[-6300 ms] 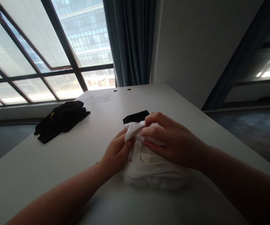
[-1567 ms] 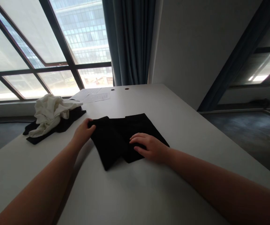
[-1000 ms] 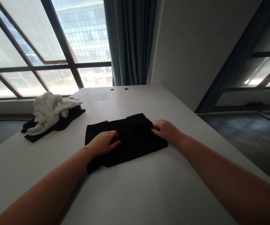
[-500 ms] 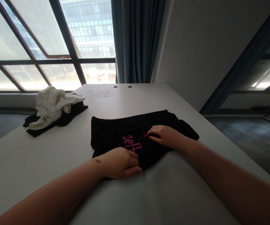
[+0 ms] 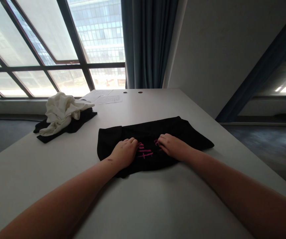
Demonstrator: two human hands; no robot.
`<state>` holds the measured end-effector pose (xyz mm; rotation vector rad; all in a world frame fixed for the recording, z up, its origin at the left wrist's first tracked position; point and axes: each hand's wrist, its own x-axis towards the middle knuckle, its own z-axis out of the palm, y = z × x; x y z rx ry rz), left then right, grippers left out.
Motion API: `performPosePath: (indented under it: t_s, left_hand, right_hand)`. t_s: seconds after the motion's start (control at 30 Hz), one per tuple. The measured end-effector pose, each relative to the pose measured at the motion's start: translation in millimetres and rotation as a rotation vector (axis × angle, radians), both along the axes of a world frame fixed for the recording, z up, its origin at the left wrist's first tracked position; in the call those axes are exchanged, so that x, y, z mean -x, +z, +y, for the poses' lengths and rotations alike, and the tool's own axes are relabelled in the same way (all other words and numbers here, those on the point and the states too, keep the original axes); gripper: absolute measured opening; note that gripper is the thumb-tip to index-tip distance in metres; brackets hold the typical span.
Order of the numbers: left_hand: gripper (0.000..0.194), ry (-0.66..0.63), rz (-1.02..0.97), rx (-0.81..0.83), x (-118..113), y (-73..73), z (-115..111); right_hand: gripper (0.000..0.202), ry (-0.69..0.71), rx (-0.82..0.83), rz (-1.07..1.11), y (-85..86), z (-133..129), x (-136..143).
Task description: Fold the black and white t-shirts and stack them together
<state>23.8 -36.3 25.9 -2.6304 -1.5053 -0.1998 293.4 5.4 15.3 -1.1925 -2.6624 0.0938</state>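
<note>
A black T-shirt (image 5: 147,163) with pink lettering lies folded on the white table in front of me. Part of the print shows between my hands, and the rest is covered. My left hand (image 5: 125,152) presses on the shirt's left half, its fingers curled down into the cloth. Right of the lettering, my right hand (image 5: 171,145) also has its fingers bent together on the fabric. Both fingertips are partly hidden, but each hand appears to pinch the cloth. The shirt's pointed right end reaches out past my right hand.
At the left of the table (image 5: 157,202) sits a crumpled white garment (image 5: 63,111) on top of a black one (image 5: 82,120). Printed paper sheets (image 5: 108,99) lie at the far end near two cable holes. Windows, a blue curtain (image 5: 146,43) and a wall stand beyond.
My left hand has moved up and away from me, from the shirt's near edge onto its middle. The near edge is drawn in. My right hand has barely moved.
</note>
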Motion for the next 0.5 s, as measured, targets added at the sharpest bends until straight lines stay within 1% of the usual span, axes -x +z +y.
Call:
performPosePath:
  t_s: [0.07,0.13,0.23,0.3,0.37,0.4,0.5]
  left_hand:
    - [0.02,-0.017,-0.055,-0.107,0,4.2,-3]
    - [0.019,-0.041,-0.197,-0.202,2,12.3,-8]
    - [0.016,-0.076,-0.47,-0.301,10,29.1,-20]
    - [0.013,-0.043,-0.61,-0.321,15,40.0,-30]
    - [0.011,-0.047,-0.697,-0.261,17,47.5,-39]
    - [0.017,-0.083,-0.722,-0.198,17,49.3,-42]
    - [0.056,-0.224,-0.722,0.041,8,46.2,-49]
  right_hand:
    - [0.015,0.002,-0.061,0.082,4.0,-5,2]
    - [0.014,-0.035,-0.071,0.252,13.6,-12,4]
    - [0.011,-0.094,-0.059,0.565,36.0,-31,9]
    - [0.008,-0.108,-0.059,0.769,54.0,-47,15]
    - [0.01,-0.128,-0.037,0.935,72.5,-65,23]
    - [0.013,-0.132,-0.004,0.984,81.3,-74,27]
    - [0.018,-0.11,0.088,1.06,102.5,-105,40]
